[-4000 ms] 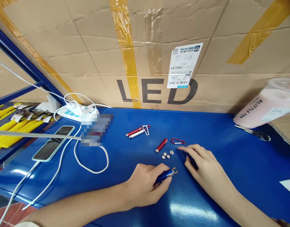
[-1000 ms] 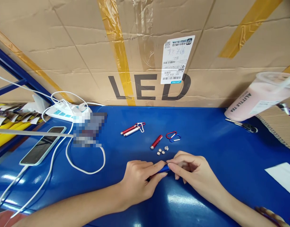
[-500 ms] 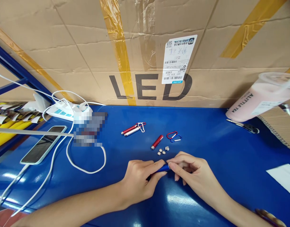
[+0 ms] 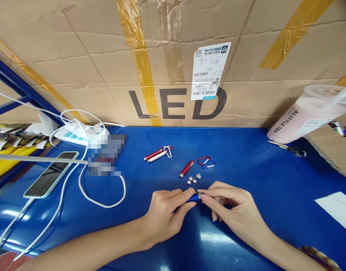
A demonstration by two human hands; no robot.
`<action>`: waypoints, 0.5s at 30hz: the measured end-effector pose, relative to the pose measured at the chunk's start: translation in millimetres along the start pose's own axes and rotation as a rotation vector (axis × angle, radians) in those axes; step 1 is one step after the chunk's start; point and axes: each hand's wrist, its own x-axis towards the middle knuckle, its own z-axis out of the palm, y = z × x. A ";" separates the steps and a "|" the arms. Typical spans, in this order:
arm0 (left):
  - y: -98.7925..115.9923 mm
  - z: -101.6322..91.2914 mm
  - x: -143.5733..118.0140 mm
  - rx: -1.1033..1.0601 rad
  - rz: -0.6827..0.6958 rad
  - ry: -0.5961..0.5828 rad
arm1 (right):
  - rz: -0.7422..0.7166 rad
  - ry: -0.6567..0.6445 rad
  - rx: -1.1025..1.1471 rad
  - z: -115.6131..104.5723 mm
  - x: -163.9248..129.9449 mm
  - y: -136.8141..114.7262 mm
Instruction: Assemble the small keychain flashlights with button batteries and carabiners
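Note:
Low in the middle of the view, my left hand [image 4: 165, 210] is closed around a small blue flashlight [image 4: 193, 197], whose body is partly hidden by the fingers. The thumb and forefinger of my right hand [image 4: 236, 201] pinch its silver-coloured right end. Just beyond my hands lie several silver button cells [image 4: 191, 179] and a small silver piece [image 4: 198, 176]. A red flashlight [image 4: 186, 169] rests beside them. Farther right are a red carabiner [image 4: 203, 160] and a blue carabiner [image 4: 209, 165].
A thin red flashlight [image 4: 153, 154] and a silver one [image 4: 157, 157] with clips lie farther back. On the left are a phone [image 4: 51, 175], white cables and a power strip [image 4: 72, 134]. A large cardboard box [image 4: 105, 75] stands behind; a pink drink cup [image 4: 297, 118] is at right.
My right fingertips have shifted slightly at the flashlight's end, where more of the silver part now shows. The whole view has shifted a little; both hands keep their grip.

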 end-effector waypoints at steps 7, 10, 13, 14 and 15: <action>-2.5 0.3 0.3 -0.158 -0.066 -0.048 | -0.011 0.003 0.032 -0.3 -0.3 -1.4; -3.3 0.1 -0.4 -0.250 -0.122 -0.107 | -0.054 -0.004 0.011 -2.2 0.8 -1.0; -2.9 -0.4 0.1 -0.275 -0.138 -0.120 | -0.099 -0.021 -0.016 -4.2 1.8 0.8; -2.5 -0.7 0.7 -0.273 -0.144 -0.116 | -0.102 -0.021 -0.022 -4.8 2.1 1.7; -2.1 -0.9 1.5 -0.272 -0.156 -0.113 | -0.105 -0.016 -0.028 -5.4 2.3 2.6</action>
